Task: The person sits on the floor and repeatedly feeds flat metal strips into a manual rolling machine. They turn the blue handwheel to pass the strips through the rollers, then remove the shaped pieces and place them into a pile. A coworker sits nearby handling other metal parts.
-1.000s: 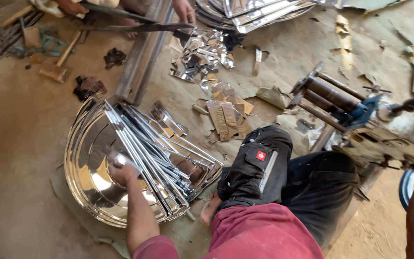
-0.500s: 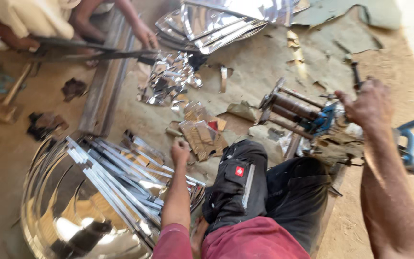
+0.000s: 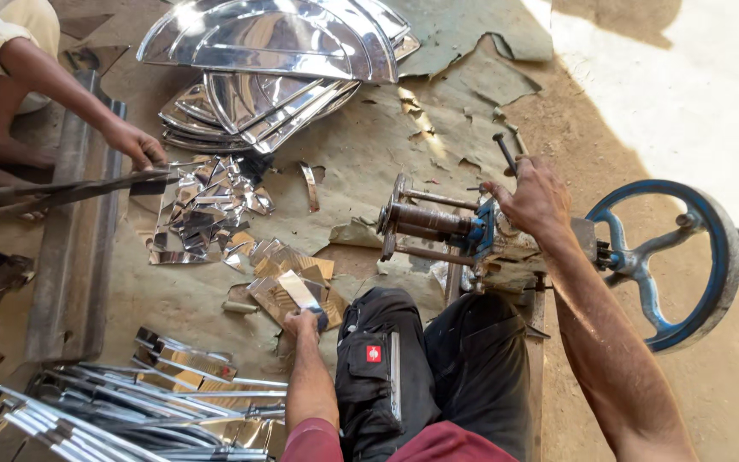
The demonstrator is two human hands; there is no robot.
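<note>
My left hand (image 3: 304,322) grips a small shiny metal strip (image 3: 301,293) lifted from a pile of brass-coloured sheet pieces (image 3: 282,272) on the ground by my left knee. My right hand (image 3: 534,198) rests on top of a small roller machine (image 3: 438,227), its fingers curled by a black lever (image 3: 505,152). The machine has a blue hand wheel (image 3: 686,257) on its right side. My legs in dark trousers (image 3: 434,359) lie between the two hands.
Bundled shiny metal strips (image 3: 138,398) lie at the lower left. Stacked half-round polished sheets (image 3: 275,60) sit at the top. Another person's hand (image 3: 134,141) works a long shear blade (image 3: 62,192) by a steel beam (image 3: 74,248), with shiny offcuts (image 3: 207,210) beside it.
My left hand moved from the shiny bowl and strips at lower left up to the brass pieces and took a strip. My right hand came onto the roller machine.
</note>
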